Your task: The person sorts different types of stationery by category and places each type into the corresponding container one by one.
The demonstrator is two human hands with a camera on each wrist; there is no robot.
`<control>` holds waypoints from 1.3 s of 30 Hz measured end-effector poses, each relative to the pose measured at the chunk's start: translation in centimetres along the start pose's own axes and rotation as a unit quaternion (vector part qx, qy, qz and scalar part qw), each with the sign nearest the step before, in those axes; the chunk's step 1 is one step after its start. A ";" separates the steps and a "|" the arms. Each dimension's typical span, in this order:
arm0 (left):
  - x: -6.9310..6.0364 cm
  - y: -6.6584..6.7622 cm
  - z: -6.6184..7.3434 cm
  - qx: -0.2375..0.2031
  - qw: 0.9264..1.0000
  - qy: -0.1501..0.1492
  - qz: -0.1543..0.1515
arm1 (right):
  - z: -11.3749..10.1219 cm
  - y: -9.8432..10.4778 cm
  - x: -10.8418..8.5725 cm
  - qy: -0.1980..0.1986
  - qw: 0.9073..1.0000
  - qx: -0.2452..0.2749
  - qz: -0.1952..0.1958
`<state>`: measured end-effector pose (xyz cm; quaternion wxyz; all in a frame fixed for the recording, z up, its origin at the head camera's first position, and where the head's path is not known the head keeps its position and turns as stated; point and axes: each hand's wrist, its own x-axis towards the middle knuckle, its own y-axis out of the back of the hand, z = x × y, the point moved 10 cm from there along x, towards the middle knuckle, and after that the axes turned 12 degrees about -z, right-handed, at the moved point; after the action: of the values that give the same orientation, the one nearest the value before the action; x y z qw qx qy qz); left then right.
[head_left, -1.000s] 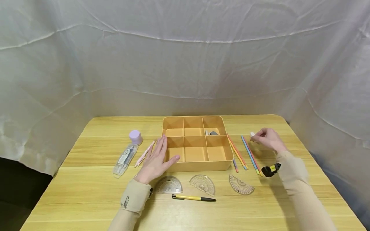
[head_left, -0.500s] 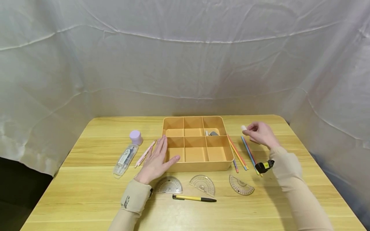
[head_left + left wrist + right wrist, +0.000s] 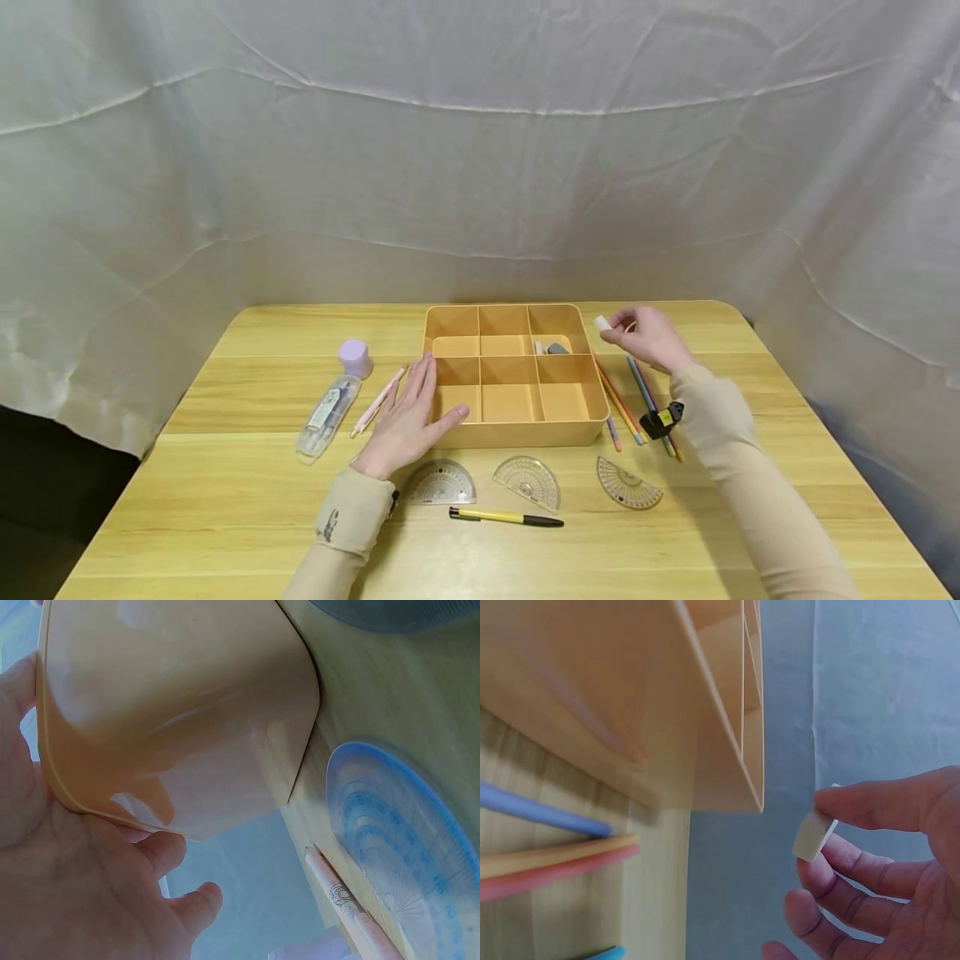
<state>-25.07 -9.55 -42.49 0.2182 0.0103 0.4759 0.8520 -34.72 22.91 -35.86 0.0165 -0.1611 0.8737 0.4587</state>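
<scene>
A white eraser [image 3: 602, 323] is pinched between thumb and fingertips of my right hand [image 3: 651, 337], just right of the organizer's back right corner. The right wrist view shows the eraser [image 3: 812, 835] held clear of the organizer wall [image 3: 667, 712]. My left hand [image 3: 405, 421] rests with straight fingers on the left front corner of the orange six-compartment organizer [image 3: 525, 433]; in the left wrist view the hand [image 3: 90, 877] touches its rim. In the back right compartment lie a grey eraser [image 3: 557, 349] and a small white piece [image 3: 538, 347].
Colored pencils [image 3: 619, 400] lie right of the organizer. In front are several clear protractors [image 3: 527, 481] and a yellow-black pen [image 3: 506, 517]. To the left are pink pens [image 3: 378, 402], a clear case [image 3: 327, 414] and a lilac round object [image 3: 356, 358].
My right hand has moved left and slightly back, carrying the white eraser from beyond the pencils to near the organizer. My left hand has stayed in place.
</scene>
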 end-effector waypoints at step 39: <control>0.1 0.0 0.1 -0.005 1.000 0.000 0.003 | -2.3 -2.2 3.7 0.022 0.999 -0.027 -0.030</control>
<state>-25.17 -9.42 -42.50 0.2158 0.0111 0.4718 0.8548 -37.30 18.92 -36.89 0.0066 -0.1978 0.8560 0.4775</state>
